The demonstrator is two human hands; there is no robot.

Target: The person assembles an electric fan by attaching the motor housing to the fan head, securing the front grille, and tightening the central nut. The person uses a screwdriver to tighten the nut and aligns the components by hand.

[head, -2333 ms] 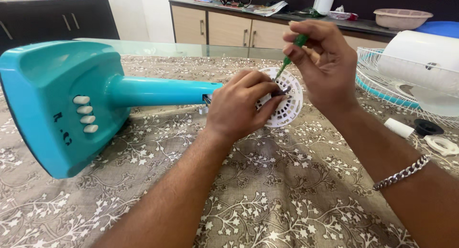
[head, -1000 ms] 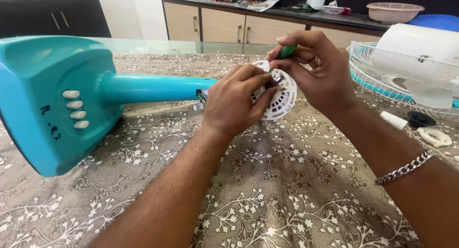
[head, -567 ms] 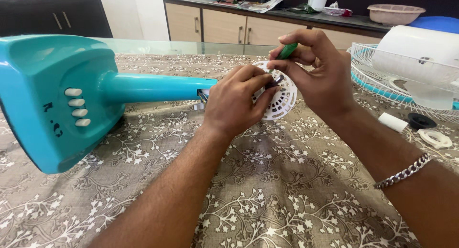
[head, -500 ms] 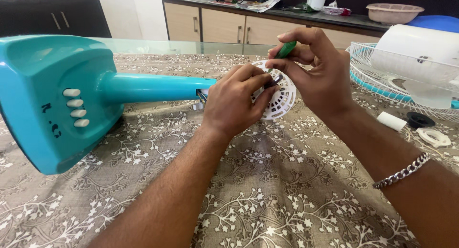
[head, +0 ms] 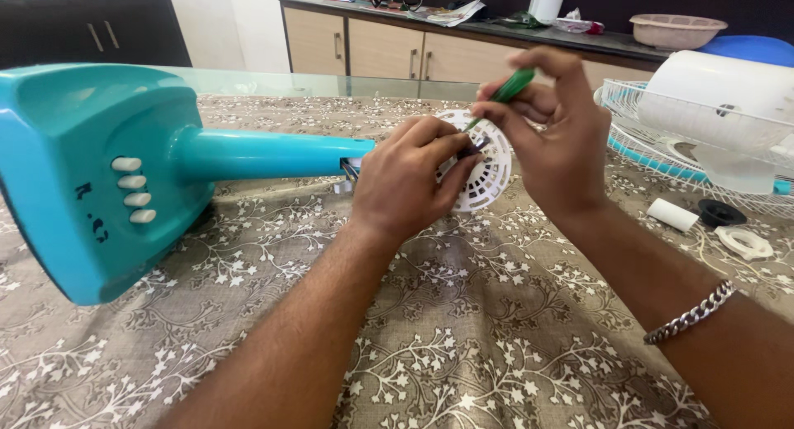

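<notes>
A teal fan stand (head: 91, 172) lies on its side, its column (head: 265, 153) pointing right. My left hand (head: 409, 181) grips the white round vented motor cover (head: 490, 168) at the column's end. My right hand (head: 558, 131) pinches a green-handled screwdriver (head: 506, 90) between thumb and fingers. The screwdriver slants down to the left, and its tip meets the cover just beside my left fingertips. Part of the cover is hidden behind my left hand.
A floral brown cloth (head: 463, 338) covers the glass table. At the right lie a white wire fan guard (head: 653, 123) with white blades (head: 728, 106), a white cylinder (head: 672, 215), a black cap (head: 721, 212) and a white ring nut (head: 744, 242). Cabinets (head: 389, 52) stand behind.
My right hand has shifted its fingers on the screwdriver handle, which now tilts more to the right. My left hand and the fan stand have stayed in place.
</notes>
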